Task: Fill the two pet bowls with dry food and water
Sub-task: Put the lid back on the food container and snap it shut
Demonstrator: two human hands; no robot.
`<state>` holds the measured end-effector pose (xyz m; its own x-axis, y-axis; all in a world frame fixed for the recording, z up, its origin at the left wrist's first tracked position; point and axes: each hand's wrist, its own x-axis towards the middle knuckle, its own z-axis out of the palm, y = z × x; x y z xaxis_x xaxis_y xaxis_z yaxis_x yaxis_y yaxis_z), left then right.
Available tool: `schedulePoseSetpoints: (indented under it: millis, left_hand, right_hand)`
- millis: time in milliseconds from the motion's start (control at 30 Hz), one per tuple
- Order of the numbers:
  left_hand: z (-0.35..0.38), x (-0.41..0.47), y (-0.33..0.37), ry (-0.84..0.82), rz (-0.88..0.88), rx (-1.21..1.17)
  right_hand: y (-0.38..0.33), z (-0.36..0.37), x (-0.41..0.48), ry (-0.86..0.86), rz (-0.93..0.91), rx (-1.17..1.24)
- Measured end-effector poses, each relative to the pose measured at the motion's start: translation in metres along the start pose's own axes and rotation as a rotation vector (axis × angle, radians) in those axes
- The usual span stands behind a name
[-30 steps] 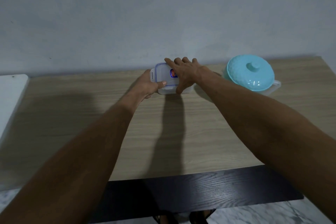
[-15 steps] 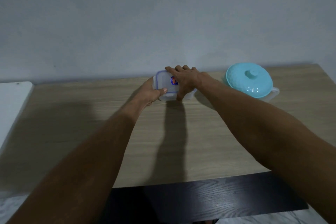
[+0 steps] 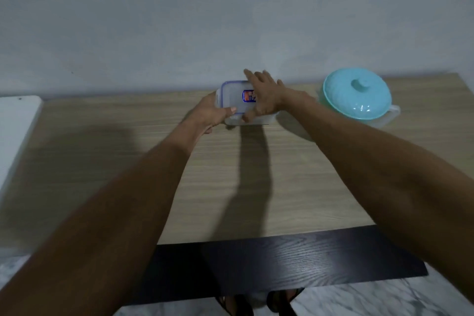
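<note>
A clear plastic food container (image 3: 232, 96) with a blue-rimmed snap lid and a small label sits at the back of the wooden table (image 3: 102, 174), near the wall. My left hand (image 3: 213, 114) grips its left side, thumb on the lid's front edge. My right hand (image 3: 266, 96) lies over the lid's right part, fingers spread toward the wall and thumb at the front edge. The lid looks tilted up at the front. A turquoise-lidded jug (image 3: 356, 93) with a clear body stands to the right. No pet bowls are in view.
A white surface (image 3: 15, 131) adjoins the table's left end. A dark wooden panel (image 3: 282, 264) runs along the table's near edge, with marble floor and my feet below. The grey wall stands right behind the container.
The lid's front edge has lifted under my hands, and my right hand's fingers have spread and risen. The view itself has shifted slightly.
</note>
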<state>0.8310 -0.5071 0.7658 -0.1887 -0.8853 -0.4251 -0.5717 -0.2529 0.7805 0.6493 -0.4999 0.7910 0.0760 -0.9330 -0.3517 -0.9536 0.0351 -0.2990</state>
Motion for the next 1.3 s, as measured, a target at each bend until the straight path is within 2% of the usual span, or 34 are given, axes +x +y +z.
schedulePoseSetpoints:
  millis: [67, 133, 233, 333, 667, 833, 1100, 1300]
  left_hand:
    - [-0.001, -0.005, 0.004, 0.001, 0.012, 0.003]
    - [-0.001, -0.008, 0.006, 0.002, 0.015, -0.001]
    - [0.0, -0.011, 0.005, 0.01, 0.016, 0.009]
    - [0.004, -0.012, 0.006, 0.013, 0.068, 0.01]
    - [0.006, -0.016, 0.007, 0.048, 0.08, -0.005]
    - [0.01, -0.011, 0.003, 0.069, 0.025, -0.122]
    - [0.017, -0.034, 0.002, 0.068, -0.081, -0.305]
    - [0.025, -0.091, -0.008, 0.092, -0.103, -0.341]
  right_hand:
    - [0.005, 0.01, -0.01, 0.182, 0.099, 0.275]
    - [0.008, 0.028, -0.019, 0.353, 0.197, 0.448]
    - [0.007, 0.054, -0.029, 0.486, 0.32, 0.658]
    - [0.002, 0.063, -0.034, 0.58, 0.357, 0.78]
    - [0.002, 0.067, -0.027, 0.62, 0.45, 0.966]
    - [0.001, 0.068, -0.026, 0.643, 0.465, 1.002]
    - [0.002, 0.078, -0.026, 0.633, 0.458, 1.2]
    - [-0.013, 0.083, -0.09, 0.621, 0.45, 1.212]
